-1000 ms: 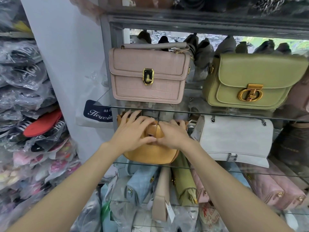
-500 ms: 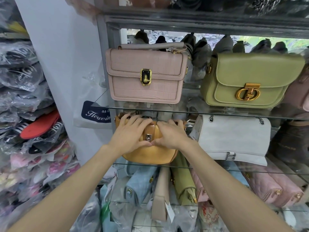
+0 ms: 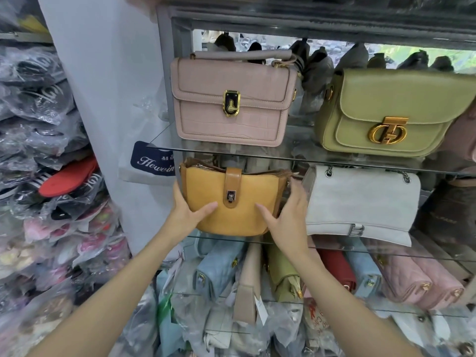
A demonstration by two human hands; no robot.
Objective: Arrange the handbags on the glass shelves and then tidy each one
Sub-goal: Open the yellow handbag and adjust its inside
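Holding the yellow bag [image 3: 233,202] between both hands on the middle glass shelf [image 3: 360,247], at its left end. My left hand [image 3: 186,211] cups the bag's left side, thumb across the front, fingers curled behind the edge. My right hand [image 3: 288,220] grips the right side, thumb on the front, fingers reaching round the back. Bag upright, brown strap and silver clasp facing me. White bag [image 3: 360,202]: just beside it on the right, same shelf. Pink bag [image 3: 233,104] and green bag [image 3: 391,112]: upper shelf, side by side. Lower shelf: blue, beige, red and pink bags packed together.
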